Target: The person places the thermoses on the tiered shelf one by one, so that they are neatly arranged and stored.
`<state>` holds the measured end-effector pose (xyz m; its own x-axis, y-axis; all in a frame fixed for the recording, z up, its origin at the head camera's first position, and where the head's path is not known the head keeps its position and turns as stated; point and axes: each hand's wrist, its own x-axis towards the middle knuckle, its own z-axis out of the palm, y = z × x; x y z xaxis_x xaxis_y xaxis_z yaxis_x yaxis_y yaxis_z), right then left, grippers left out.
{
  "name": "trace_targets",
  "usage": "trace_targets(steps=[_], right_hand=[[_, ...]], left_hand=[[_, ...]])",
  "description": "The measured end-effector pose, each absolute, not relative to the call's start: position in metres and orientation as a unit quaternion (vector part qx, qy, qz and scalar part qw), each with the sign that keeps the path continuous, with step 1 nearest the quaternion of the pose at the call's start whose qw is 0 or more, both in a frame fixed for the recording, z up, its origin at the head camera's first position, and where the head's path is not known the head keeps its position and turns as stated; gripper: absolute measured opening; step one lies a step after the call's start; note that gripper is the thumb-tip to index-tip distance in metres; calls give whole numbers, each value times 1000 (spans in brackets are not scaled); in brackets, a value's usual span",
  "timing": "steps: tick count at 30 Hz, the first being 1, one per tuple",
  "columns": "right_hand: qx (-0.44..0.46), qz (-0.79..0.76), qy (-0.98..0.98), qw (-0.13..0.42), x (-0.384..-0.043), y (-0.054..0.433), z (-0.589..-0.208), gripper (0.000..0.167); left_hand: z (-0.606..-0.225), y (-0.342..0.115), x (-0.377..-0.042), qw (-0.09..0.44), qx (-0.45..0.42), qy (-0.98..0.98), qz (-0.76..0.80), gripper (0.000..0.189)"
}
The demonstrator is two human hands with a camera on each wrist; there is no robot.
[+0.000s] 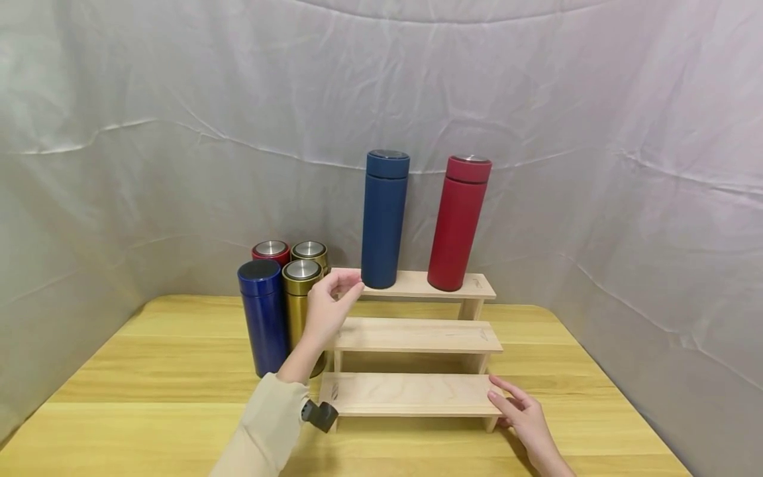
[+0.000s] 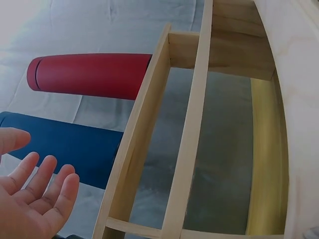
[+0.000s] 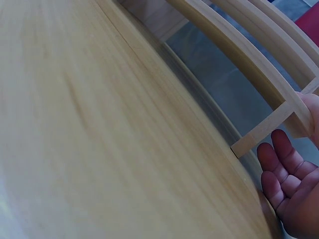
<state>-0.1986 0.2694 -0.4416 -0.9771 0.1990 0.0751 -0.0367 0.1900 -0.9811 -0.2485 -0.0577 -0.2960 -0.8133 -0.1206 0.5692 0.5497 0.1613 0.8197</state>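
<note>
- Hovering just beside the foot of the matte blue bottle [image 1: 384,218], our left hand [image 1: 326,311] has its fingers [image 2: 66,196] loosely bent, holding nothing.
- We rest our right hand [image 1: 526,419] at the right end of the wooden stand [image 1: 414,334], fingertips touching its lowest step [image 1: 411,393]; whether they grip it, we cannot tell.
- Our bottle stands upright on the top step [image 1: 413,283]; the stand sits on the counter [image 1: 119,404].
- We see dark marks [image 1: 484,335] near the step ends, too small to read.

No readable text is being shown, only small unreadable marks [image 1: 335,392] being borne by the wooden stand [image 1: 411,395], one below the left hand [image 1: 329,306] in the head view and two beyond the right hand [image 1: 524,420].
</note>
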Motion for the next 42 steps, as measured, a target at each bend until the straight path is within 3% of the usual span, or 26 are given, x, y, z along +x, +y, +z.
trace_targets(steps=[32, 42], right_hand=[[-50, 631, -767, 101, -199, 270, -443, 41], [-49, 630, -769, 96, -199, 270, -442, 43]], left_hand=[[-312, -94, -217, 262, -135, -731, -615, 9], [-297, -105, -191, 281, -117, -737, -604, 9]])
